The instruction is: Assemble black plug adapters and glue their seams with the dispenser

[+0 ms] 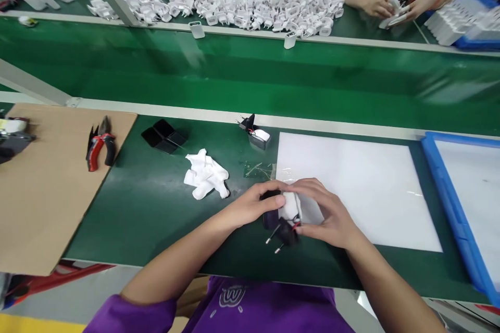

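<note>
Between my two hands is a black plug adapter (pixel 288 233) in pieces: two metal pins point down and left, red and black wires run from the plug face, and a white wrapped block (pixel 290 206) shows beside a black housing (pixel 270 213). My left hand (pixel 261 202) grips the housing side, its thumb against the white block. My right hand (pixel 327 212) curls around the other side, fingertips meeting the left ones on top, thumb near the wires. A similar opened adapter (pixel 259 138) stands farther back. Crumpled white cloth or tissue (pixel 206 174) lies to the left.
Pliers (pixel 100 144) with red and black handles lie on cardboard (pixel 42 192) at left, near black open housings (pixel 164 136). A white sheet (pixel 351 187) and blue-rimmed tray (pixel 449 192) are at right. Behind the green belt (pixel 234 78), other people handle white parts by a pile of white plugs (pixel 269 8).
</note>
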{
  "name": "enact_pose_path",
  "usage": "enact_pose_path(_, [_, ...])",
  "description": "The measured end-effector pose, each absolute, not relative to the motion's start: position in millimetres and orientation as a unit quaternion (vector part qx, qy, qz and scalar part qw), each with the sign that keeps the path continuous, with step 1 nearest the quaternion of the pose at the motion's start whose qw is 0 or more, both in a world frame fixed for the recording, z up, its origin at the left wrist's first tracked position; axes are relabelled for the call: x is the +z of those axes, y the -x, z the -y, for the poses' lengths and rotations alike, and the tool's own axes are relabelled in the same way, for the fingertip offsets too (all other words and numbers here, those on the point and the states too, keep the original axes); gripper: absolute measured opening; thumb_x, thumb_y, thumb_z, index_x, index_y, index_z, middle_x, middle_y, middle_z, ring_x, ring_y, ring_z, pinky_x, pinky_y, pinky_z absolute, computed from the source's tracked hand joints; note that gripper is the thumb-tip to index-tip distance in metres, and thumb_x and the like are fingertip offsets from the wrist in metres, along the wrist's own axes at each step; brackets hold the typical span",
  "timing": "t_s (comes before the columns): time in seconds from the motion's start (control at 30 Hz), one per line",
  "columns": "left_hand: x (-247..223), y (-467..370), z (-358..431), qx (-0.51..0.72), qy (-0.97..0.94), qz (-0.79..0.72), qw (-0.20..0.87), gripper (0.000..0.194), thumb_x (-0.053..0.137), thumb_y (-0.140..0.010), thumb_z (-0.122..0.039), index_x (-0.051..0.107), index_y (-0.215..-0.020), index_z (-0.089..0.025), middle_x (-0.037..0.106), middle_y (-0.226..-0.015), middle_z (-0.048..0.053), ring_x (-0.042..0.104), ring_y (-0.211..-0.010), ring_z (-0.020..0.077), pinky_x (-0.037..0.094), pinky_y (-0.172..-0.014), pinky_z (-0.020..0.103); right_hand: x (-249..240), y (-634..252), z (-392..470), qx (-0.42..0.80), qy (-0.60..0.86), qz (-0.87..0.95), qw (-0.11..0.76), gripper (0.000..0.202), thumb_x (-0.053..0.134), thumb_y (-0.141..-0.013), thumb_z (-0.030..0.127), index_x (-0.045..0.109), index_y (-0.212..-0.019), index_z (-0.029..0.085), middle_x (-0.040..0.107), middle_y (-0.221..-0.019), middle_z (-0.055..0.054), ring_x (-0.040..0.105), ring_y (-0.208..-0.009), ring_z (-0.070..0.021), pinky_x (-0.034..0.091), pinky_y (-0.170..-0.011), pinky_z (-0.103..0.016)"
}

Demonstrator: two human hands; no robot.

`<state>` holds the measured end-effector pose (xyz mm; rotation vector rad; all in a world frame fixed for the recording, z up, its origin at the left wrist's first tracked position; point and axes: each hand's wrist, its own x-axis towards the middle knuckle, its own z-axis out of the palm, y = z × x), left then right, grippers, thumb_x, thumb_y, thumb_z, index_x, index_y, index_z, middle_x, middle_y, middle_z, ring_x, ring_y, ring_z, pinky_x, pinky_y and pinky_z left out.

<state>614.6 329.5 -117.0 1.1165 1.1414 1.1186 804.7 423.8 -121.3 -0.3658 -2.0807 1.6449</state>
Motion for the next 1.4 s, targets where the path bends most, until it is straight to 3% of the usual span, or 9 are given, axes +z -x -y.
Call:
enact_pose_path(0.2, [-119.5,-623.1,-323.0,0.486,-0.544,-0.587,0.352,0.047,0.07,-0.077,-0.052,0.063,-0.113,-0.023,0.06,-0.114,0.01,0.059,-0.103,0.0251,0.047,-0.095,0.04,-132.1,-794.1,-422.4,0.791,0.285,0.463,0.283,0.072,0.071,-0.066,0.076,0.063,-0.112,0.022,0.064,-0.11,-0.011,0.057,-0.11,-0.0339,0.047,-0.097,-0.049])
enact_pose_path(0.4, [-120.1,-628.6,-318.8,0.431,-0.625,-0.638,0.13,0.057,0.075,-0.073,-0.05,0.058,-0.123,-0.027,0.055,-0.12,0.01,0.056,-0.112,0.0275,0.047,-0.094,0.041,-134.3,-782.2,-414.2,0.836,0.263,0.402,0.264,0.057,0.078,-0.071,0.062,0.065,-0.111,0.023,0.064,-0.114,-0.008,0.056,-0.112,-0.0301,0.045,-0.101,-0.046])
enact_pose_path(0.57, [-121.6,-631.7,-316.3,0.398,-0.664,-0.633,-0.007,0.038,0.072,-0.079,-0.04,0.064,-0.114,-0.03,0.06,-0.116,0.008,0.059,-0.103,0.0243,0.048,-0.088,0.039,-139.3,-780.1,-401.8,0.849,0.264,0.386,0.244,0.047,0.078,-0.075,0.055,0.066,-0.108,0.024,0.065,-0.112,-0.007,0.058,-0.109,-0.0276,0.045,-0.102,-0.044])
enact_pose_path(0.73, [-112.5,-626.3,-316.4,0.503,-0.601,-0.614,0.096,0.028,0.069,-0.082,-0.028,0.07,-0.109,-0.028,0.058,-0.116,0.008,0.059,-0.105,0.0228,0.049,-0.09,0.038,-139.0,-782.0,-396.9,0.84,0.225,0.425,0.252,0.041,0.074,-0.081,0.052,0.063,-0.111,0.024,0.064,-0.112,-0.007,0.061,-0.105,-0.0263,0.049,-0.098,-0.045])
enact_pose_path(0.9, [-111.6,-623.4,-321.5,0.637,-0.361,-0.554,0.397,0.019,0.07,-0.079,-0.034,0.076,-0.094,-0.023,0.064,-0.106,0.007,0.059,-0.104,0.0235,0.046,-0.093,0.037,-138.1,-789.7,-398.2,0.705,0.216,0.606,0.297,0.045,0.073,-0.086,0.038,0.055,-0.126,0.029,0.053,-0.13,-0.007,0.055,-0.115,-0.0266,0.051,-0.096,-0.044])
enact_pose_path(1.0, [-113.4,-626.0,-323.8,0.656,-0.231,-0.482,0.533,0.021,0.076,-0.072,-0.036,0.077,-0.085,-0.02,0.067,-0.101,0.005,0.061,-0.098,0.022,0.047,-0.087,0.031,-137.1,-795.3,-403.6,0.612,0.171,0.709,0.305,0.057,0.073,-0.086,0.037,0.048,-0.136,0.032,0.041,-0.143,-0.007,0.041,-0.13,-0.0293,0.042,-0.105,-0.047])
enact_pose_path(1.13, [-113.3,-629.6,-322.7,0.613,-0.195,-0.421,0.639,0.028,0.079,-0.067,-0.038,0.077,-0.084,-0.016,0.071,-0.092,0.006,0.064,-0.086,0.0211,0.047,-0.078,0.029,-128.6,-798.0,-411.9,0.574,0.093,0.754,0.306,0.063,0.071,-0.087,0.041,0.042,-0.142,0.033,0.044,-0.14,-0.007,0.043,-0.127,-0.029,0.04,-0.106,-0.048])
enact_pose_path(1.27, [-113.0,-632.2,-320.5,0.571,-0.217,-0.402,0.682,0.037,0.075,-0.071,-0.046,0.075,-0.093,-0.015,0.072,-0.089,0.007,0.066,-0.085,0.0232,0.048,-0.079,0.032,-120.3,-795.6,-413.8,0.544,0.04,0.762,0.348,0.055,0.071,-0.086,0.042,0.049,-0.136,0.032,0.055,-0.127,-0.006,0.047,-0.122,-0.0276,0.044,-0.102,-0.048])
enact_pose_path(1.4, [-112.3,-629.7,-318.6,0.557,-0.424,-0.483,0.526,0.057,0.074,-0.073,-0.051,0.061,-0.119,-0.021,0.064,-0.117,0.009,0.06,-0.108,0.0268,0.044,-0.095,0.039,-120.3,-798.8,-414.4,0.56,0.09,0.73,0.382,0.051,0.074,-0.083,0.045,0.056,-0.127,0.026,0.059,-0.119,-0.009,0.051,-0.119,-0.0296,0.047,-0.099,-0.047])
